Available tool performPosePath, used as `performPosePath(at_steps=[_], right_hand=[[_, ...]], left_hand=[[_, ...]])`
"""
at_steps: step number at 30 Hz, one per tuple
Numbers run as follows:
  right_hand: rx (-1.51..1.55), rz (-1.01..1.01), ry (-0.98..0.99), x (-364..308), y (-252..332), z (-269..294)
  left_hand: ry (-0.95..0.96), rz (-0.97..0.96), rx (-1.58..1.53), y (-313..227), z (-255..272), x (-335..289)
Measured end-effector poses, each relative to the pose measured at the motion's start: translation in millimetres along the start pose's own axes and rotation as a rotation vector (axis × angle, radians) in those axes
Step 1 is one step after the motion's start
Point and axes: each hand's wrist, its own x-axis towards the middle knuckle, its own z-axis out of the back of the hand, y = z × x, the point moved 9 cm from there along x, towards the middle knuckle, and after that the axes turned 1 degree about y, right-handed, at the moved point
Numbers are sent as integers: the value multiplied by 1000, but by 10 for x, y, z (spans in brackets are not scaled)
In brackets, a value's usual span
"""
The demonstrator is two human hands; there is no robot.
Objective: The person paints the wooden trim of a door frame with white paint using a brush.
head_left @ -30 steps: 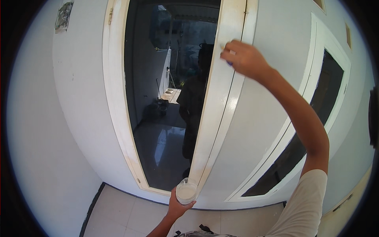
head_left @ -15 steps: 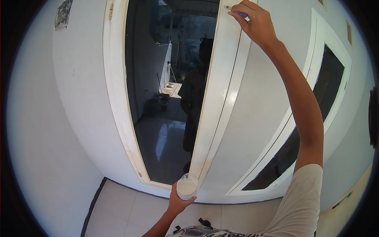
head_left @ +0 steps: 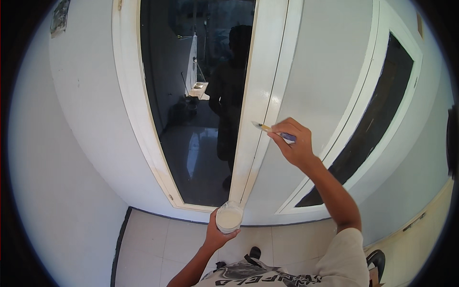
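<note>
In the middle right of the frame, the right hand (head_left: 297, 146) pinches a thin brush (head_left: 266, 128) between the thumb and the fingers; the handle has a blue part, and the pale tip points to the left. This tip appears in front of the white door frame (head_left: 262, 88), but I cannot tell whether it touches the surface. At the lower centre, the left hand (head_left: 219, 236) is curved around the side of a clear round cup (head_left: 228, 231), which contains a cream-coloured liquid (head_left: 230, 217). The dark glass pane (head_left: 191, 158) stands left of the brush, with reflections in it. A white-framed window (head_left: 385, 91) is at the right, and pale floor tiles (head_left: 148, 234) lie at the bottom.
</note>
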Motion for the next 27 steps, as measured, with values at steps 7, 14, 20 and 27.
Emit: performPosePath(at_steps=[7,14,20,27], right_hand=[[270,-774,-790,-2359,-223,716],[-9,-884,-1074,-3561,459,1704],[-171,-855,-1266,-3983,1514,2221],[-323,-843,-1400,-4579,2804,2742]], left_hand=[[282,33,-39,1,-482,-55],[538,27,-140,-59,-1215,-256],[812,52,-169,-84,-1881,-710],[1023,23,-175,-75,-2466,-1491]])
